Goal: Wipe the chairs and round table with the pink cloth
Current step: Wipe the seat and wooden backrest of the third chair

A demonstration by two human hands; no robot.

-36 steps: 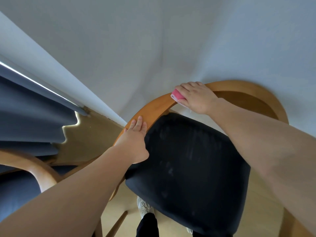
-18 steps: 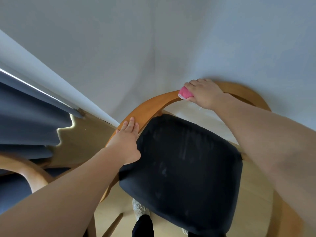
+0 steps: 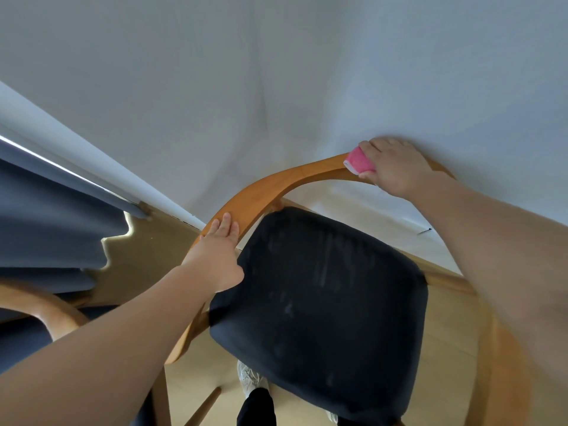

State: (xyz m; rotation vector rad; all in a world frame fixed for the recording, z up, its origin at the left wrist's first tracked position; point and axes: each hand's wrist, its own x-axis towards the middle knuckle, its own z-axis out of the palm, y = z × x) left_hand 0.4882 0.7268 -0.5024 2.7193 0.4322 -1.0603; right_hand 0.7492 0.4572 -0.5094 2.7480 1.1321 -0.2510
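**Chair back rail under wipe; round table not in view.**

The right hand [image 3: 396, 167] was curled over the pink cloth [image 3: 360, 160], pressing the folded pad onto the top of the curved wooden back rail [image 3: 276, 186] of the chair [image 3: 322, 302], close to the wall [image 3: 276, 87]. The grip wrapped the rail, evidently so that the cloth met its top and edge together. The left hand [image 3: 215, 256] lay flat further down the same rail, its fingers [image 3: 226, 224] straight and holding nothing, judged to be steadying the chair against the push. The dark seat showed pale streaks and appeared still to need attention. A second chair [image 3: 40, 305] stood at the left by the curtain [image 3: 55, 226].
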